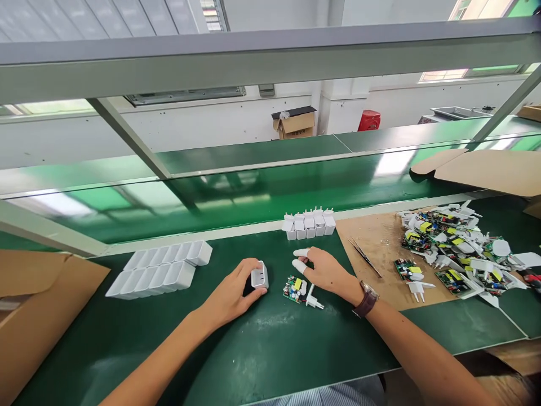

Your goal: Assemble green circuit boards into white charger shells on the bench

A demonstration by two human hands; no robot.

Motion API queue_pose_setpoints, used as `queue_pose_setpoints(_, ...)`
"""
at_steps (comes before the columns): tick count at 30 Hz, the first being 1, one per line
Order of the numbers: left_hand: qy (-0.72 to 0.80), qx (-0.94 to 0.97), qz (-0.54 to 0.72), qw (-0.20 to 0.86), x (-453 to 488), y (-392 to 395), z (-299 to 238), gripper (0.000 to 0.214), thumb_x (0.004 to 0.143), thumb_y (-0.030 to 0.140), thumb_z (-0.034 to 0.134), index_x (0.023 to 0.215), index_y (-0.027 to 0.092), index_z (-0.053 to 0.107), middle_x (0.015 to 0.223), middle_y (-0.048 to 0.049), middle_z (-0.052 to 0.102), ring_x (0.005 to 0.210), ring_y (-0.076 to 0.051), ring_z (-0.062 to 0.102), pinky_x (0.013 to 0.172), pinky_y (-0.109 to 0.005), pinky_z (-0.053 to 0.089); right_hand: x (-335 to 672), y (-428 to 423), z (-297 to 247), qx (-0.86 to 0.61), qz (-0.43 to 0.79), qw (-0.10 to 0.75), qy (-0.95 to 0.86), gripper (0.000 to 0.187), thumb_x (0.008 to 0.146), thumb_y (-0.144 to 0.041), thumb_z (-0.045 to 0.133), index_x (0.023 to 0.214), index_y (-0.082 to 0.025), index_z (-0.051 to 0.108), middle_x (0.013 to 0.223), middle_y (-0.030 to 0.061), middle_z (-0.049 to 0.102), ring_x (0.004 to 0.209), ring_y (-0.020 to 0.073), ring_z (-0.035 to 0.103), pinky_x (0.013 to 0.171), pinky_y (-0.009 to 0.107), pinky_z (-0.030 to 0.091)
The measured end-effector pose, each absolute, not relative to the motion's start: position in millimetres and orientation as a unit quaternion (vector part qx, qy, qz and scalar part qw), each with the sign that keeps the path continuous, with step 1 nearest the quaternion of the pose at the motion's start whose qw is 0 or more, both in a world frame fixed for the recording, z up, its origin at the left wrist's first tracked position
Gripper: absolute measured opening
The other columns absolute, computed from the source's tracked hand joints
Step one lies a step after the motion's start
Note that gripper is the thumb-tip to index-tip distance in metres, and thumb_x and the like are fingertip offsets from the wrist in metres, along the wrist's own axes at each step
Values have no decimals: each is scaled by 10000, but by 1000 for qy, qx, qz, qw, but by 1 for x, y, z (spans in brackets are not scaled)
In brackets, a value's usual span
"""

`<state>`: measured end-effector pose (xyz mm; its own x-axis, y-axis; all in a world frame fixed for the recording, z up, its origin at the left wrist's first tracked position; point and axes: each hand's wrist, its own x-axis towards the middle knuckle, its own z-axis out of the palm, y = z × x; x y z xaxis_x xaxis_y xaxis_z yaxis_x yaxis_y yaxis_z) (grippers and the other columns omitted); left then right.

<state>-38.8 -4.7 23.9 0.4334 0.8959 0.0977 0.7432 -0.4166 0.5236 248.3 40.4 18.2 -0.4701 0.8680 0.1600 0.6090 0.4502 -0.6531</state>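
Green bench (253, 361), one casing (261, 275) in left hand (234, 288), five adapters (310, 227)

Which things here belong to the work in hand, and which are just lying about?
Likely part of the work:
white casing, in the left hand
circuit board, near the right hand
rows of white casings
pile of circuit boards
pronged white units
tweezers, perhaps; lying unused

Probably just lying about:
red object by the wall
cardboard box beyond the bench

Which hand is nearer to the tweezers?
Right. The right hand is just left of the tweezers; the left hand is farther left, around a white case.
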Motion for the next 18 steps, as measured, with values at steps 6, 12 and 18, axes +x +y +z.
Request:
queue_pose_setpoints(6,528,807,162,211,-37,-5,25,579,943,412,608,1453,254,386,1293,-101,616,1039,-251,677,888,-393,577,252,24,24,-338,234,130,-902,665,704,-424,883,1253,-132,648,1042,115,669,928,293,641,819,415,541)
queue_pose_setpoints(12,530,800,183,213,-37,-5,19,716,932,434,623,1543,251,296,1335,-118,613,1055,-261,682,910,-415,578,247,28,5,-332,148,170,-916,626,863,-258,731,1426,-115,499,1322,198,596,1186,360,555,951,530,515)
queue_pose_setpoints(18,542,778,194,251,-38,-5,15,805,901,432,660,1570,236,259,1391,-134,597,1141,-281,668,984,-450,561,257,41,-2,-355,184,176,-900,693,836,-162,679,1485,-111,439,1328,193,600,1225,339,556,1003,538,500)
